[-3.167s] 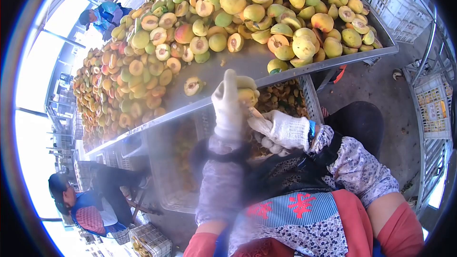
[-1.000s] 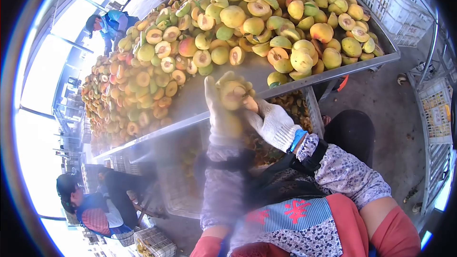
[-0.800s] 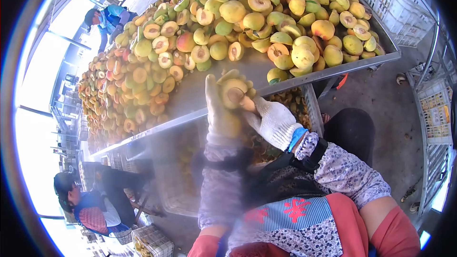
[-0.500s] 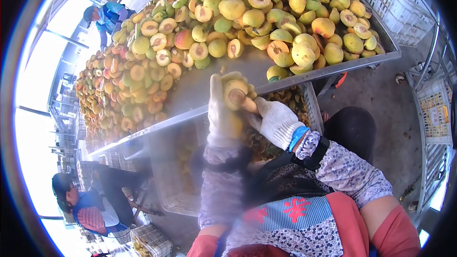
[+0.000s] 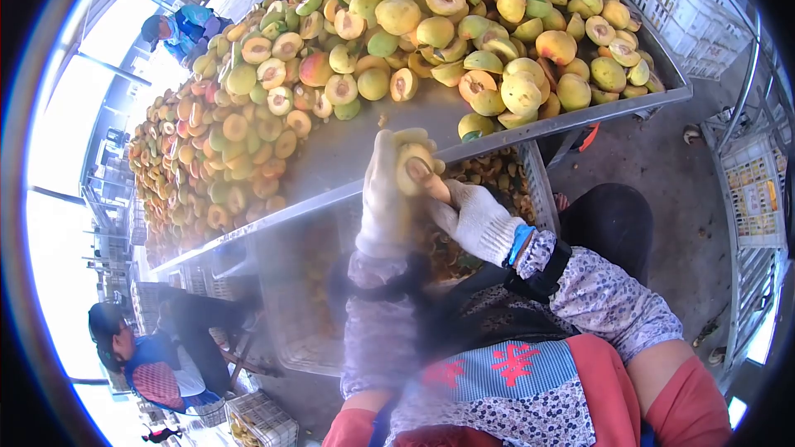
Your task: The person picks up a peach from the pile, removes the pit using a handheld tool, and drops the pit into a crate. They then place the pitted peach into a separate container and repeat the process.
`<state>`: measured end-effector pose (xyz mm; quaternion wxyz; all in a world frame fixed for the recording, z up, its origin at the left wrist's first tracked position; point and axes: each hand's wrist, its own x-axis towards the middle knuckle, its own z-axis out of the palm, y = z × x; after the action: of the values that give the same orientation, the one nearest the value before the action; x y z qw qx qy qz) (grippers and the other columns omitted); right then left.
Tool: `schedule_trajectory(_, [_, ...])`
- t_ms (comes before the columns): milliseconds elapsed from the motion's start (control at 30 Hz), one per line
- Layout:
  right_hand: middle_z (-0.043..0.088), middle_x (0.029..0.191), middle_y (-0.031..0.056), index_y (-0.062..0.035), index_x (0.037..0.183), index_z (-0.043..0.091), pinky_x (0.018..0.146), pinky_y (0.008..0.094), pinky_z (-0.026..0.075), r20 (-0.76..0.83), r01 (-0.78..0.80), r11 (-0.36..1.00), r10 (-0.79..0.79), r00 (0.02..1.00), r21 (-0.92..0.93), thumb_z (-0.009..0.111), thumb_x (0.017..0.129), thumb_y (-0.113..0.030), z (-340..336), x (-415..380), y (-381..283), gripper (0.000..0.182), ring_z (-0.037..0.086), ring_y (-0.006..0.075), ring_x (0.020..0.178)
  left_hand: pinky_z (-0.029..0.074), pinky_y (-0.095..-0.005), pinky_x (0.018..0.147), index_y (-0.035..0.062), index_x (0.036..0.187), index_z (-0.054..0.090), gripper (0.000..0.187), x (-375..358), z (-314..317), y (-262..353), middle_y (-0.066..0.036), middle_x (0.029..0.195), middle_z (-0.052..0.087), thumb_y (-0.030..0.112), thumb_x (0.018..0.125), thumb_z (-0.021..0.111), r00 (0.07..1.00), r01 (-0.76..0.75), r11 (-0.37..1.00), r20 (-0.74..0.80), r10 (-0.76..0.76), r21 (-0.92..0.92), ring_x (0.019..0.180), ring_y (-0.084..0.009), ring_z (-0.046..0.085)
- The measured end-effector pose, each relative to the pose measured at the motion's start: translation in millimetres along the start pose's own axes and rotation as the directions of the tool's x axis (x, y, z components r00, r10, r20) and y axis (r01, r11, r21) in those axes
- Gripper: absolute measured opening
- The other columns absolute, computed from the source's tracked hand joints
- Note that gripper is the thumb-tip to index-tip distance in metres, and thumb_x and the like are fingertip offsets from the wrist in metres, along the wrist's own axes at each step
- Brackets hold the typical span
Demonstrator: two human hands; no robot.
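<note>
My left hand (image 5: 383, 190), in a pale glove, is wrapped round a halved yellow fruit (image 5: 411, 170) whose cut face is turned toward my other hand. In a white knitted glove, my right hand (image 5: 480, 219) holds a tool with a light brown handle (image 5: 436, 189) at the cut face. The tool's tip is too small to make out. Both hands are just over the near edge of a metal table (image 5: 331, 161), below a large heap of halved yellow, green and reddish fruit (image 5: 400, 15).
Under the table edge is a crate of fruit pieces (image 5: 538, 186). White crates (image 5: 675, 4) are stacked at the upper right. One person (image 5: 161, 364) sits at the lower left; another person (image 5: 186, 31) is at the table's far side. A metal rack (image 5: 749, 273) stands at the right.
My left hand has turned slightly with the fruit, and the tool has shifted a little at the cut face. The view has moved slightly.
</note>
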<state>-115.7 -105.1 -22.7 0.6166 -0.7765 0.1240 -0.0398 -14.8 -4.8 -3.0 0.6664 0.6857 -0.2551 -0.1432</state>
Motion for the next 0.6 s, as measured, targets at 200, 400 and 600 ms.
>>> schedule_trajectory(200, [0.067,0.092,0.0255,0.0015,0.105,0.064,0.077,0.0451,0.049,0.028,-0.065,0.998,0.065,0.998,0.003,0.055,0.101,-0.029,-5.4,1.5,-3.1,0.032,0.063,0.0451,0.093,0.053,-0.0312,0.070,-0.0012,0.112,0.059,0.047,-0.7,7.6,-1.8,-0.012,0.099,0.063,0.042,0.105,0.041,0.992,-0.111,0.990,-0.056,0.116,0.085,0.078,-0.0206,0.065])
schedule_trajectory(400, [0.068,0.094,0.0248,-0.0006,0.107,0.065,0.080,0.0474,0.050,0.039,-0.099,0.928,0.121,0.992,-0.358,0.057,0.098,-0.032,-13.1,-1.0,-2.0,0.034,0.063,0.0446,0.095,0.053,-0.0308,0.068,-0.0023,0.110,0.059,0.043,5.6,-8.9,4.7,-0.014,0.094,0.063,0.037,0.105,0.040,0.980,-0.165,0.908,0.165,0.108,0.384,0.070,-0.0206,0.064])
schedule_trajectory(600, [0.068,0.091,0.0240,-0.0003,0.105,0.065,0.080,0.0454,0.051,0.003,0.070,0.982,-0.071,0.997,-0.177,0.056,0.098,-0.034,-8.0,1.1,8.6,0.036,0.065,0.0420,0.090,0.055,-0.0341,0.072,0.0017,0.123,0.056,0.046,-3.1,-8.8,1.2,-0.014,0.103,0.062,0.042,0.105,0.043,0.984,-0.167,0.945,0.105,0.143,0.282,0.080,-0.0212,0.065])
